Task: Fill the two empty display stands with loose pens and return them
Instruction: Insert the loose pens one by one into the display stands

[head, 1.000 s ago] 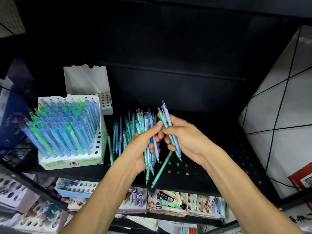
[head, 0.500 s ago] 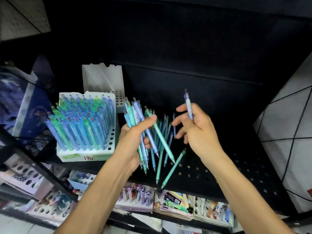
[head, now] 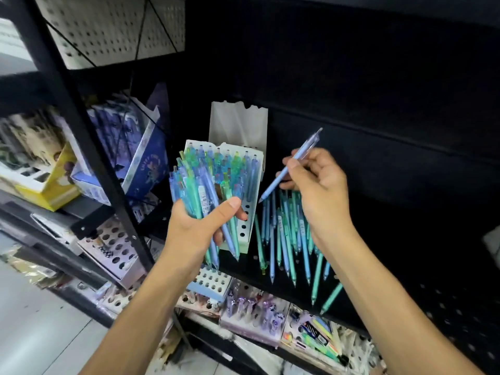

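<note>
Shelf post beside pen stand

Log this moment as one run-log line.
left hand: grips pen bundle | right hand: pinches single blue pen, tip toward white stand | loose pens on black shelf | stand nearly full

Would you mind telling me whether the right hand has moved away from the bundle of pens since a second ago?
Yes. The right hand, once touching the bundle in the left hand, is now apart, pinching one pen above the loose pens on the shelf.
</note>
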Action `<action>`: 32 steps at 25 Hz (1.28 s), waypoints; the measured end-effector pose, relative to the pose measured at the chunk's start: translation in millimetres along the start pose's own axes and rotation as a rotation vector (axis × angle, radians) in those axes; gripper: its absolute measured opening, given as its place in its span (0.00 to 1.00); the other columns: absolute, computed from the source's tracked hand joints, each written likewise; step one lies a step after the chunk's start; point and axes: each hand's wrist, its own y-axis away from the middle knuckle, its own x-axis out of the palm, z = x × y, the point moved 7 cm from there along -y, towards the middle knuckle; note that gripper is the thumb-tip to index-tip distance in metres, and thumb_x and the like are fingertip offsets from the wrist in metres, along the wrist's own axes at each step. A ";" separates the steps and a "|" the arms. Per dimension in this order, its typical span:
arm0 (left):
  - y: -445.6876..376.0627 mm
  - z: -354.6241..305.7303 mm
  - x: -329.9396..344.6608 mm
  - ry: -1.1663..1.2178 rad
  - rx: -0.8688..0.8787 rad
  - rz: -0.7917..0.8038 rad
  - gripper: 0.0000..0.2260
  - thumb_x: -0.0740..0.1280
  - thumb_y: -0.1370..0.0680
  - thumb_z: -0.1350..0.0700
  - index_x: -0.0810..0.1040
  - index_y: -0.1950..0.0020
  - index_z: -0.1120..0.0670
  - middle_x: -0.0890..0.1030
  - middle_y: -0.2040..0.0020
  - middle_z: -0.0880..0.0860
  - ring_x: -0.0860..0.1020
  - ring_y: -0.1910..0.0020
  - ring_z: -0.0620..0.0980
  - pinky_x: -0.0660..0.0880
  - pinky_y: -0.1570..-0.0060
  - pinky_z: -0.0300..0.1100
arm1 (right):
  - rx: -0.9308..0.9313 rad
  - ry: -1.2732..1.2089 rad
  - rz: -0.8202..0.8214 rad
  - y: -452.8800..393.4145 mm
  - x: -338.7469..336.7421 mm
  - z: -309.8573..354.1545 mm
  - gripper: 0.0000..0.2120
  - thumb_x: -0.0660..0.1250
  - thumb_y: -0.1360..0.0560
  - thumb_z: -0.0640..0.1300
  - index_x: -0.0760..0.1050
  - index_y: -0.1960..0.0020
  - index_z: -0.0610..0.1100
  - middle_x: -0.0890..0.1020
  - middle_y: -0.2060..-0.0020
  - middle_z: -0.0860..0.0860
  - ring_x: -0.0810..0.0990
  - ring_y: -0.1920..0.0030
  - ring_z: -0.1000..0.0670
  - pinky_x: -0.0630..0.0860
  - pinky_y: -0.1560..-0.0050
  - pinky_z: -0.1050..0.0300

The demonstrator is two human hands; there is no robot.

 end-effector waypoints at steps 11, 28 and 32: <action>-2.5 -3.5 -22.5 0.048 0.044 -0.046 0.08 0.71 0.26 0.58 0.73 0.54 0.53 0.84 0.67 0.53 0.74 0.74 0.46 0.71 0.75 0.37 | -0.197 0.755 0.092 -13.4 48.9 -22.6 0.07 0.70 0.23 0.43 0.73 0.47 0.47 0.82 0.58 0.53 0.80 0.55 0.52 0.78 0.51 0.52; -3.2 -8.6 -19.8 0.096 0.031 -0.051 0.08 0.71 0.26 0.58 0.72 0.54 0.52 0.83 0.67 0.53 0.76 0.73 0.45 0.70 0.75 0.36 | -0.307 1.013 0.130 -19.2 59.8 -12.8 0.09 0.61 0.19 0.46 0.74 0.42 0.45 0.81 0.52 0.48 0.73 0.49 0.46 0.74 0.51 0.49; -1.7 -6.6 -15.9 0.092 0.020 -0.060 0.09 0.70 0.24 0.60 0.70 0.54 0.51 0.83 0.69 0.51 0.76 0.73 0.42 0.69 0.75 0.35 | -0.201 1.158 0.164 -33.0 51.3 -17.5 0.07 0.66 0.22 0.48 0.79 0.49 0.46 0.75 0.44 0.51 0.69 0.41 0.45 0.68 0.42 0.50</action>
